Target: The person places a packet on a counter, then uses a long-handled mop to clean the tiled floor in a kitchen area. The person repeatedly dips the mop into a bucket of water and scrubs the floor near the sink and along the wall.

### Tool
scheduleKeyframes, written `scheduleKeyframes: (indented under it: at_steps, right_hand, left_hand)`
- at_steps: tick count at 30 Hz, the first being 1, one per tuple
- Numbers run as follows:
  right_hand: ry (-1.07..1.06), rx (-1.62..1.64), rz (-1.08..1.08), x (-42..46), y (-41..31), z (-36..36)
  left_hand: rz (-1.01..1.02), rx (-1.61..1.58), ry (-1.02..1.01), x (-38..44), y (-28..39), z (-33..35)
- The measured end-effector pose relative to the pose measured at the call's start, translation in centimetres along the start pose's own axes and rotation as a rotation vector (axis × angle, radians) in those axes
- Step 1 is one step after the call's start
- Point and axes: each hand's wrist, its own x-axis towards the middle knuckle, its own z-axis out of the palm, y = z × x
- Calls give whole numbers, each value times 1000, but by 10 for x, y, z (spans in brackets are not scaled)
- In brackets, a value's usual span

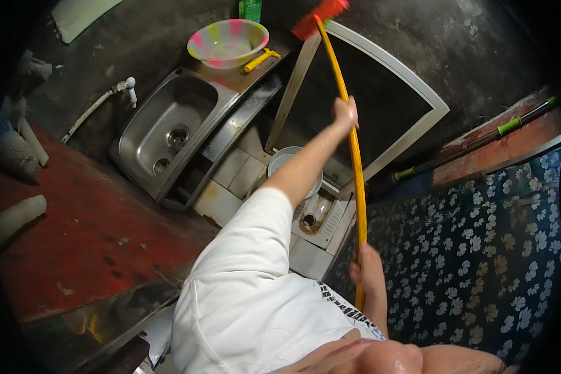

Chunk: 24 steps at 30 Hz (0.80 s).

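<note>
A broom with a long yellow handle [355, 161] and a red bristled head [319, 19] is in both my hands. My left hand [346, 112] grips the upper part of the handle, arm stretched forward. Lower down, close to my body, my right hand [368, 265] is wrapped around the same handle. The broom head is raised at the top corner of a white-framed dark panel [383, 42] by the wall; whether it touches the frame, I cannot tell. My left forearm partly covers a round pale basin [285, 156] below the panel.
A squat toilet [314, 217] is set in the tiled floor [222, 203]. To the left are a stainless steel sink [168, 117], a multicoloured plastic bowl [229, 44], a yellow T-shaped tool [262, 59] and a tap [130, 86]. A flowered curtain [467, 252] and a pole with green grips [472, 145] are at right.
</note>
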Motion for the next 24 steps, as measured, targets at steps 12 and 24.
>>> scheduleKeyframes:
  at_steps: [12, 24]
  right_hand:
    - [-55, 2, 6, 9, -8, -7]
    - [-87, -4, -4, 32, -12, 0]
  left_hand:
    - [61, 26, -9, 12, -2, -5]
    - [-13, 129, 43, 30, 0, -13]
